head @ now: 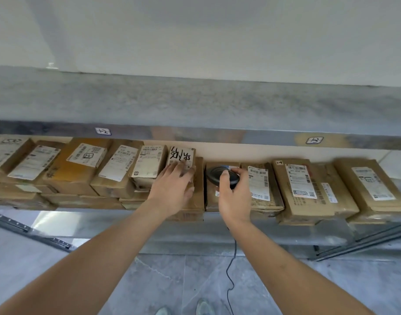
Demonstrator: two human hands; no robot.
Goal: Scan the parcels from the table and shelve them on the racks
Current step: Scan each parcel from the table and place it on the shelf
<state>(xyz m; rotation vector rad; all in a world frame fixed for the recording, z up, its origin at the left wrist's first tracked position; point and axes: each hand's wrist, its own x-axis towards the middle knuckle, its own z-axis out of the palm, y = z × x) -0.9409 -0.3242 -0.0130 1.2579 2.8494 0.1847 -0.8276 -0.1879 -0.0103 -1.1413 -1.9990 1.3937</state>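
Cardboard parcel, brown, with a white label bearing heavy black handwriting; stands at centre frame on the rack shelf, leaning among its neighbours. Left hand lies on its front face with fingers spread and fairly straight, pressing rather than clasping: an open grip. Right hand, just right of centre, has its fingers curled round a black handheld scanner; a closed grip on the tool, whose thin black cord hangs down toward the floor at lower centre.

Progress, as a judgement: this parcel looks already placed on the shelf and is being seated or scanned in position. Many parcels are shelved; how many remain on the tabletop cannot be told, since it is out of view.

Count on this shelf level:
- Left of the handwritten parcel: about five labelled boxes in the upper row, with flatter boxes stacked beneath them; the lower stack is too crowded to count.
- Right of the scanner: four visible boxes, running to the right edge of the frame.
- Behind the scanner: one box, partly hidden.
- Shelf tags on the metal beam above: two, one upper left, one upper right.
- Scanners: one.
- Shoes at bottom centre: two.
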